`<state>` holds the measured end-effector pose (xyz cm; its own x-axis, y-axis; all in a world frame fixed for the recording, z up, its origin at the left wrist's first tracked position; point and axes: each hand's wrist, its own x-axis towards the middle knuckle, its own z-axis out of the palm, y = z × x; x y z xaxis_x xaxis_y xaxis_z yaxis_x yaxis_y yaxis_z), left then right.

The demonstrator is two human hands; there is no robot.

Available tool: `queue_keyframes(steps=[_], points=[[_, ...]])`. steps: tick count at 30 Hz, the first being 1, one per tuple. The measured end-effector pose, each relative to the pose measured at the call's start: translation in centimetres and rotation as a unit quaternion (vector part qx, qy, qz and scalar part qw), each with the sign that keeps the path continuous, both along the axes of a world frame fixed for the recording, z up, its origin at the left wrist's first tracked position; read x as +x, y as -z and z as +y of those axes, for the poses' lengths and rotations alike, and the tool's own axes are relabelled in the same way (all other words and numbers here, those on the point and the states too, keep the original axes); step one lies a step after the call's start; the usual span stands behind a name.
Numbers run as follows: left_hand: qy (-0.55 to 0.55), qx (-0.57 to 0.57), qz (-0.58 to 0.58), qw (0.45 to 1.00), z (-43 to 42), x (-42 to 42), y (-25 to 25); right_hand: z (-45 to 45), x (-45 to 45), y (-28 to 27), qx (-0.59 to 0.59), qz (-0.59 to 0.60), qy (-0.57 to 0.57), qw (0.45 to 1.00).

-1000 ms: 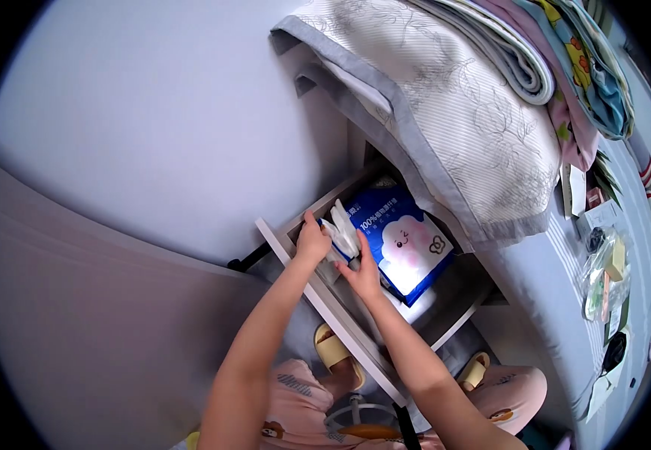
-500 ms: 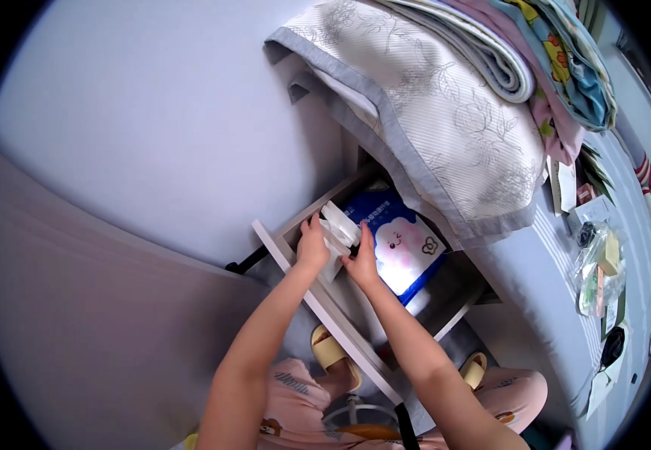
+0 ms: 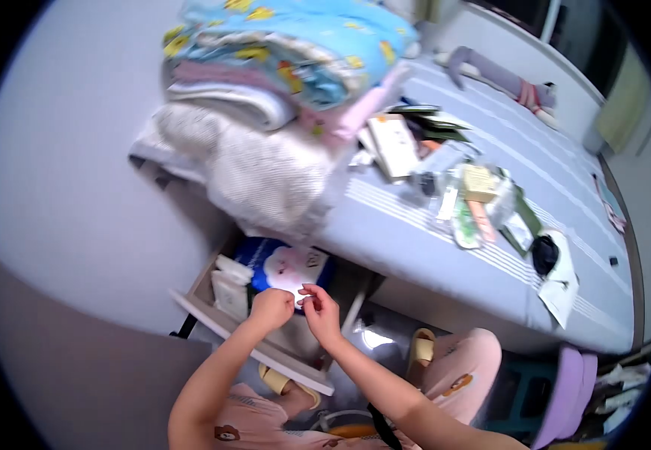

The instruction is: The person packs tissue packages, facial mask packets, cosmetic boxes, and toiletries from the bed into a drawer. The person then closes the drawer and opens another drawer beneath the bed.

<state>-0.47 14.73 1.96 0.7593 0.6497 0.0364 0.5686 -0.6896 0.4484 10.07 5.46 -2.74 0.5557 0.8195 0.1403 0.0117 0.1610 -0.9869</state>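
An open drawer (image 3: 247, 336) holds a blue pack with a pink-cheeked cloud face (image 3: 284, 268) and, at its left side, white packets (image 3: 229, 289). Above the drawer, in front of the blue pack, my left hand (image 3: 271, 309) has its fingers curled closed; whatever they hold, if anything, is hidden. Close beside it on the right is my right hand (image 3: 320, 311), its fingers bent and apart, with nothing visible between them. Neither hand touches the white packets.
Folded blankets (image 3: 288, 60) are piled above the drawer on the bed (image 3: 430, 262). Small boxes (image 3: 397, 146), plastic-wrapped items (image 3: 464, 202) and a black round thing (image 3: 544, 255) lie on the bed. A purple object (image 3: 565, 390) stands at the lower right.
The view has swung to the right, showing more of the bed. Both hands have left the white packets, which now lie in the drawer's left side, and have come close together nearer its right side.
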Motion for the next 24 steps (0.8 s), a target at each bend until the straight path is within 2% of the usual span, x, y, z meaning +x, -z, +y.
queue_keyframes(steps=[1, 4, 6, 7, 9, 10, 11, 12, 13, 15, 17, 18, 21, 24], points=[[0.008, -0.041, -0.047, 0.998, -1.8, 1.9, -2.4, -1.6, 1.4, -2.1, 0.016, -0.036, 0.035, 0.999], [0.086, -0.056, -0.286, 0.953, -5.7, 7.9, -6.2, -5.8, 6.7, -7.7, 0.079, -0.095, 0.136, 0.983], [0.089, -0.081, -0.346, 0.93, -8.6, 12.6, -8.8, -8.3, 11.0, -9.9, 0.102, -0.127, 0.188, 0.969], [0.086, -0.097, -0.37, 0.92, -9.9, 14.8, -9.5, -9.7, 13.1, -11.1, 0.078, -0.13, 0.21, 0.966], [0.087, -0.201, -0.395, 0.892, -12.5, 19.5, -10.7, -12.1, 17.7, -12.0, 0.082, -0.085, 0.235, 0.965], [0.099, -0.253, -0.408, 0.871, -13.6, 21.9, -10.4, -13.5, 20.0, -12.4, 0.043, -0.076, 0.269, 0.959], [0.109, -0.255, -0.41, 0.869, -14.7, 24.3, -10.2, -14.9, 22.2, -12.6, 0.003, -0.066, 0.301, 0.951], [0.118, -0.256, -0.412, 0.866, -15.7, 26.5, -10.2, -15.7, 24.6, -11.9, 0.035, -0.103, 0.361, 0.926], [0.126, -0.257, -0.414, 0.864, -16.7, 28.6, -10.3, -16.9, 26.5, -12.4, 0.026, -0.063, 0.387, 0.919], [0.138, -0.236, -0.403, 0.873, -18.2, 32.6, -9.9, -19.0, 31.0, -11.7, -0.012, -0.114, 0.456, 0.883], [0.123, -0.182, -0.382, 0.898, -19.3, 36.6, -8.7, -20.6, 34.3, -12.5, -0.061, -0.239, 0.477, 0.844], [0.1, -0.238, -0.32, 0.911, -19.7, 38.0, -8.4, -20.9, 35.8, -13.0, -0.065, -0.3, 0.455, 0.836], [0.083, -0.272, -0.322, 0.903, -20.5, 41.3, -7.3, -20.5, 40.5, -14.3, -0.104, -0.408, 0.403, 0.813], [0.081, -0.337, -0.35, 0.87, -20.0, 42.6, -6.3, -19.1, 44.7, -15.2, -0.242, -0.46, 0.386, 0.762]])
